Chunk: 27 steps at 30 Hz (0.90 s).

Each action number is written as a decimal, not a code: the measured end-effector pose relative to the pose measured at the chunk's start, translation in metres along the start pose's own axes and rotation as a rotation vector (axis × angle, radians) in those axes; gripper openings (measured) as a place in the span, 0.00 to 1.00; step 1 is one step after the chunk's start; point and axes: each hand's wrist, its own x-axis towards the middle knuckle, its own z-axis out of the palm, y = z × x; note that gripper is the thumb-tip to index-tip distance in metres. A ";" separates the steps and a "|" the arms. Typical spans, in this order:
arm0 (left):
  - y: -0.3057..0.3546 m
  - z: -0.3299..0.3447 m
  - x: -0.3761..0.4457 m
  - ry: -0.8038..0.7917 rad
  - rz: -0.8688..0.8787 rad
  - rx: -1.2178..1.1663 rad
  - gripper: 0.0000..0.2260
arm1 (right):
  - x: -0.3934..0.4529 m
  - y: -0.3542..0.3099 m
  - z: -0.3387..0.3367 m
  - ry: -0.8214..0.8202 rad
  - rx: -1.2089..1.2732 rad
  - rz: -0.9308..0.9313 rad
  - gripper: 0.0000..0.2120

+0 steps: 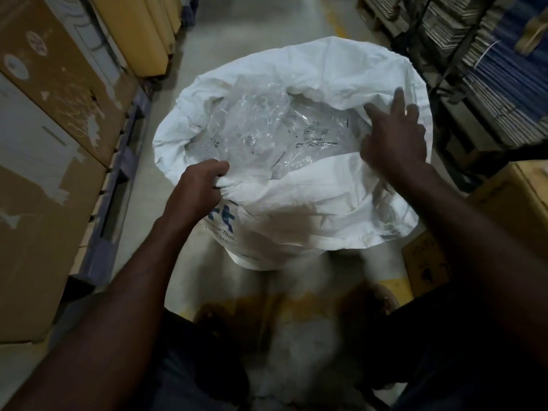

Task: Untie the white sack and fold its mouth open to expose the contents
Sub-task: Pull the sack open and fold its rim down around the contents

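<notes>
A large white woven sack (311, 203) stands on the floor in front of me, its mouth wide and its rim rolled outward. Inside it lies crumpled clear plastic (267, 129) with dark print. My left hand (198, 185) grips a bunched fold of the near-left rim, just above blue lettering on the sack. My right hand (394, 134) hovers over the right rim with its fingers spread and straight, slightly blurred, touching or just above the cloth.
Stacked cardboard boxes (44, 143) on a pallet line the left side. Yellow containers (142, 31) stand at the far left. Shelving with stacked flat cartons (489, 69) fills the right, and a brown box (516, 203) sits beside the sack. A narrow concrete aisle (267, 16) runs ahead.
</notes>
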 end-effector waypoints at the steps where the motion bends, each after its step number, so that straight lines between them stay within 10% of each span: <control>1: 0.000 0.000 0.000 0.001 -0.002 0.005 0.10 | -0.006 -0.006 -0.002 0.054 0.009 -0.067 0.30; 11: 0.023 -0.013 -0.003 0.000 -0.003 0.027 0.12 | -0.118 -0.118 0.023 0.018 0.169 -0.780 0.05; 18: 0.038 -0.025 -0.013 0.021 -0.018 -0.045 0.10 | -0.106 -0.112 0.061 -0.074 0.055 -0.724 0.32; 27: 0.036 -0.027 -0.017 -0.047 -0.119 -0.133 0.14 | -0.072 -0.089 0.057 0.024 -0.067 -0.747 0.18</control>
